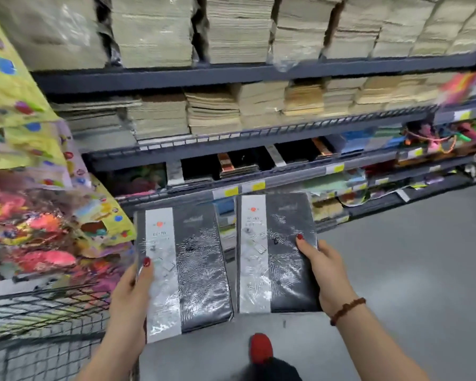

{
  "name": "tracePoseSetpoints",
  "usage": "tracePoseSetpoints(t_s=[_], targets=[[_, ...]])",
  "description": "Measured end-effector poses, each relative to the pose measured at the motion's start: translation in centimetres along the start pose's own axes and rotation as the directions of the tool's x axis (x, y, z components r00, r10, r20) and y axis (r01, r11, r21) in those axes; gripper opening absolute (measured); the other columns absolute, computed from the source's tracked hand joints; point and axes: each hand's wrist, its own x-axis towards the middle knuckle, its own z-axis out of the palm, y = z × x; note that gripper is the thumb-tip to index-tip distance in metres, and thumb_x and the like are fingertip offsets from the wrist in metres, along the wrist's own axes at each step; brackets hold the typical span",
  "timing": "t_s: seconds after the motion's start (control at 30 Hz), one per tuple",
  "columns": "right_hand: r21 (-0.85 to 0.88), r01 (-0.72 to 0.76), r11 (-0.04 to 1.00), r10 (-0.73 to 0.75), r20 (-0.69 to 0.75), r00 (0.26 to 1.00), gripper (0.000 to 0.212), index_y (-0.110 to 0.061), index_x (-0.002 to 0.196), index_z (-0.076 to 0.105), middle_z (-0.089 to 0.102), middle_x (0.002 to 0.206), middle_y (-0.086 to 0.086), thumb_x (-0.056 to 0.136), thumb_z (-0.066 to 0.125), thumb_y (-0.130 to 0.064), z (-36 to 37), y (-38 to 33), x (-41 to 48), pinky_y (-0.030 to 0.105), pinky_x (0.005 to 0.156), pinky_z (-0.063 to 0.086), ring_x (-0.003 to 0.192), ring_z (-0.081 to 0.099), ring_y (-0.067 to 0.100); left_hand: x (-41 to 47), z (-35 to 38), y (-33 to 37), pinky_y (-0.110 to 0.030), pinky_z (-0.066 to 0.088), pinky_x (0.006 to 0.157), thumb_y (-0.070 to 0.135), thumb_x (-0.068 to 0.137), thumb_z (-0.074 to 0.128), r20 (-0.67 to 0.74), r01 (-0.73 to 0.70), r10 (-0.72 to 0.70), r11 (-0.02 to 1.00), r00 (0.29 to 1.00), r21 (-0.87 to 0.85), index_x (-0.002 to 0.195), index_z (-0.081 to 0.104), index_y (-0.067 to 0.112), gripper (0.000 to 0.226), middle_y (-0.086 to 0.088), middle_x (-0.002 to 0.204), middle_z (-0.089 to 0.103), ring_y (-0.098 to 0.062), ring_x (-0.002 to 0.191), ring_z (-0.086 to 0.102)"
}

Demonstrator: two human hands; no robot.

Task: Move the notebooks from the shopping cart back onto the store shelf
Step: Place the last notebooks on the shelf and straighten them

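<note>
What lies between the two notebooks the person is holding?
Nothing held: the left notebook and right notebook are apart; the narrow gap shows only lower shelf stock and grey floor, in the head view.

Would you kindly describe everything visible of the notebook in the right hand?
The right-hand notebook is a dark rectangle with a pale vertical band, bearing a small red mark, along its left side, sealed in glossy, crinkled plastic wrap. It is held face up near the shelf. The right hand grips its right edge, thumb on the cover.
</note>
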Motion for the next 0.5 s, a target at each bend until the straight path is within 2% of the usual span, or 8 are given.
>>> tracePoseSetpoints(t_s=[0.07, 0.17, 0.23, 0.33, 0.37, 0.43, 0.5], targets=[[-0.036, -0.011, 0.999, 0.014, 0.064, 0.998, 0.012, -0.008, 0.093, 0.069, 0.075, 0.084, 0.004, 0.085, 0.068, -0.017, 1.0, -0.4, 2.8, 0.032, 0.07, 0.057, 0.075, 0.07, 0.019, 0.7, 0.8, -0.2, -0.029, 0.031, 0.097, 0.027, 0.096, 0.051, -0.093, 0.007, -0.008, 1.0, 0.996, -0.014, 0.136, 0.048, 0.022, 0.041, 0.008, 0.122, 0.053, -0.012, 0.117, 0.046], [-0.077, -0.032, 0.996, 0.045, 0.17, 0.984, 0.006, -0.016, 0.091, 0.069, 0.074, 0.078, -0.009, 0.086, 0.067, -0.017, 2.4, -1.3, 7.0, 0.037, 0.078, 0.055, 0.082, 0.068, 0.019, 1.4, 2.1, -0.3, -0.029, 0.03, 0.098, 0.026, 0.096, 0.052, -0.195, 0.0, -0.008, 0.999, 0.981, -0.042, 0.133, 0.051, 0.022, 0.037, 0.006, 0.125, 0.054, -0.013, 0.116, 0.046], [-0.098, -0.063, 0.993, 0.084, 0.225, 0.971, 0.006, -0.017, 0.091, 0.07, 0.075, 0.088, 0.0, 0.085, 0.067, -0.017, 3.4, -1.6, 9.6, 0.045, 0.088, 0.053, 0.089, 0.069, 0.026, 1.5, 3.3, 0.0, -0.026, 0.033, 0.096, 0.026, 0.096, 0.051, -0.262, -0.004, -0.006, 0.999, 0.965, -0.038, 0.13, 0.054, 0.019, 0.035, 0.008, 0.12, 0.058, -0.01, 0.11, 0.05], [-0.139, -0.122, 0.983, 0.156, 0.265, 0.952, 0.012, -0.015, 0.095, 0.069, 0.074, 0.097, 0.009, 0.084, 0.069, -0.02, 5.0, -1.6, 12.8, 0.051, 0.093, 0.051, 0.094, 0.068, 0.031, 1.8, 4.7, 0.4, -0.01, 0.042, 0.072, 0.02, 0.097, 0.048, -0.34, -0.011, -0.009, 0.998, 0.94, -0.059, 0.106, 0.061, 0.025, 0.016, 0.024, 0.085, 0.069, 0.013, 0.078, 0.059], [-0.157, -0.143, 0.977, 0.183, 0.284, 0.941, 0.015, -0.014, 0.096, 0.069, 0.074, 0.096, 0.01, 0.083, 0.07, -0.022, 5.6, -1.6, 13.6, 0.052, 0.093, 0.051, 0.094, 0.068, 0.033, 2.1, 4.9, 0.4, -0.009, 0.043, 0.07, 0.021, 0.097, 0.049, -0.361, -0.013, -0.008, 0.998, 0.932, -0.058, 0.105, 0.062, 0.025, 0.016, 0.022, 0.085, 0.07, 0.015, 0.074, 0.059], [-0.195, -0.167, 0.966, 0.223, 0.315, 0.923, 0.02, -0.012, 0.097, 0.069, 0.074, 0.096, 0.011, 0.082, 0.07, -0.025, 6.7, -1.3, 15.2, 0.053, 0.093, 0.05, 0.095, 0.068, 0.034, 2.7, 4.9, 0.2, -0.018, 0.04, 0.085, 0.028, 0.096, 0.051, -0.382, -0.001, -0.028, 0.997, 0.924, -0.073, 0.122, 0.059, 0.019, 0.028, 0.009, 0.107, 0.067, 0.007, 0.087, 0.058], [-0.217, -0.182, 0.959, 0.247, 0.328, 0.912, 0.022, -0.01, 0.098, 0.069, 0.074, 0.097, 0.013, 0.083, 0.07, -0.026, 7.9, -0.8, 16.6, 0.052, 0.091, 0.052, 0.095, 0.068, 0.036, 3.8, 4.5, -0.1, -0.029, 0.035, 0.093, 0.032, 0.095, 0.051, -0.416, 0.015, -0.06, 0.994, 0.907, -0.11, 0.131, 0.052, 0.016, 0.04, 0.001, 0.117, 0.059, -0.01, 0.102, 0.055]])
